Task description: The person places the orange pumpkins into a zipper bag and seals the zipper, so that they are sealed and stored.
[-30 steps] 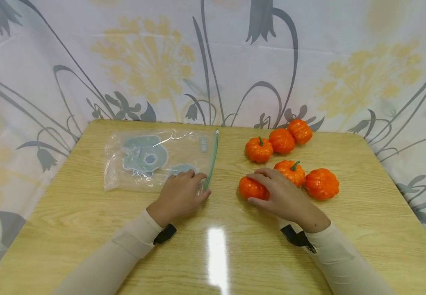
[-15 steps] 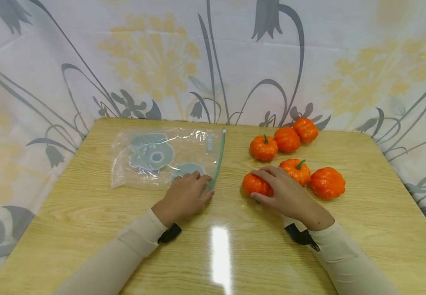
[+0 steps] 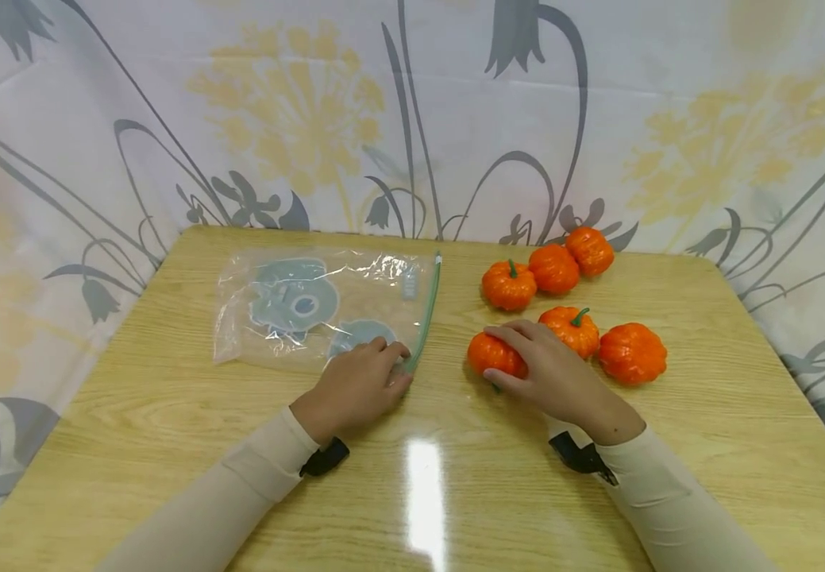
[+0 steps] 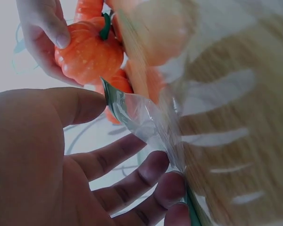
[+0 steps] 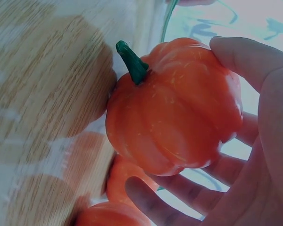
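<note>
A clear zip bag with pale blue prints and a green zip edge lies flat at the left. At its near right corner is my left hand. In the left wrist view the thumb meets the tip of the green edge while the curled fingers touch the film, which stands slightly raised between them. My right hand grips a small orange pumpkin from its right side, close over the table. Its green stem shows in the right wrist view, pointing away from the palm.
Several more small orange pumpkins stand on the right: a row at the back with a stemmed one, another stemmed one just behind my right hand, and one farther right. The wooden table ends at a flower-patterned cloth.
The pumpkin in my right hand has turned a little, so its stem now peeks out below the thumb. My left hand stays at the bag's corner. The whole view shifted slightly.
</note>
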Demonstrator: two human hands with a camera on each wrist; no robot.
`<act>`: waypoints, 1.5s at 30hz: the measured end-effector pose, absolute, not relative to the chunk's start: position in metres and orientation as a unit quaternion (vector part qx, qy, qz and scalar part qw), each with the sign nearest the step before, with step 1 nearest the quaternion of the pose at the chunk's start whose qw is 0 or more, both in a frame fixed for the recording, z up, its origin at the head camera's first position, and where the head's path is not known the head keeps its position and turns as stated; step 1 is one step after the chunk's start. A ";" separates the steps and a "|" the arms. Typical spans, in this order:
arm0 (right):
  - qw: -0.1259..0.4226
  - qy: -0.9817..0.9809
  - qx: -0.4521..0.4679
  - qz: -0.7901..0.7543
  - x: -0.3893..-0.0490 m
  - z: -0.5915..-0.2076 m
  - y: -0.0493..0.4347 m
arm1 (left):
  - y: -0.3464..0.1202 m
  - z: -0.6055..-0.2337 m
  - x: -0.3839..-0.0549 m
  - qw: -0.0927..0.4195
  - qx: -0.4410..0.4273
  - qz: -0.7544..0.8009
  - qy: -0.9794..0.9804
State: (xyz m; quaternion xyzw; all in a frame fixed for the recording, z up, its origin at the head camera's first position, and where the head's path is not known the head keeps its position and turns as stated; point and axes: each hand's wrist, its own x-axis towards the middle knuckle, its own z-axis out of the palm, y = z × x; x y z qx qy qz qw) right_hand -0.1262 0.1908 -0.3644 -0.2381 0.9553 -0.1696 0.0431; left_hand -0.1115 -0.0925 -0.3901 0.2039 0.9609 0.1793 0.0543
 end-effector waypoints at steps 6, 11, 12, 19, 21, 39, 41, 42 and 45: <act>0.032 0.952 -0.250 -0.171 -0.121 -0.366 0.185 | -0.098 -0.389 -0.107 0.060 0.199 0.174 0.963; 0.025 0.948 -0.258 -0.186 -0.117 -0.369 0.180 | -0.102 -0.391 -0.104 0.074 0.194 0.185 0.961; 0.025 0.947 -0.257 -0.189 -0.117 -0.369 0.179 | -0.103 -0.392 -0.103 0.077 0.195 0.191 0.959; 0.022 0.948 -0.255 -0.191 -0.117 -0.371 0.179 | -0.102 -0.392 -0.104 0.087 0.205 0.216 0.951; 0.022 0.947 -0.254 -0.193 -0.117 -0.370 0.179 | -0.102 -0.392 -0.106 0.090 0.207 0.219 0.949; 0.061 0.950 -0.241 -0.188 -0.118 -0.372 0.187 | -0.093 -0.397 -0.121 0.107 0.231 0.203 0.946; 0.062 0.948 -0.247 -0.190 -0.120 -0.373 0.186 | -0.094 -0.397 -0.121 0.100 0.229 0.199 0.948; 0.062 0.947 -0.249 -0.192 -0.121 -0.372 0.185 | -0.094 -0.396 -0.121 0.096 0.228 0.197 0.949; 0.063 0.946 -0.253 -0.193 -0.124 -0.372 0.183 | -0.096 -0.396 -0.121 0.092 0.224 0.195 0.951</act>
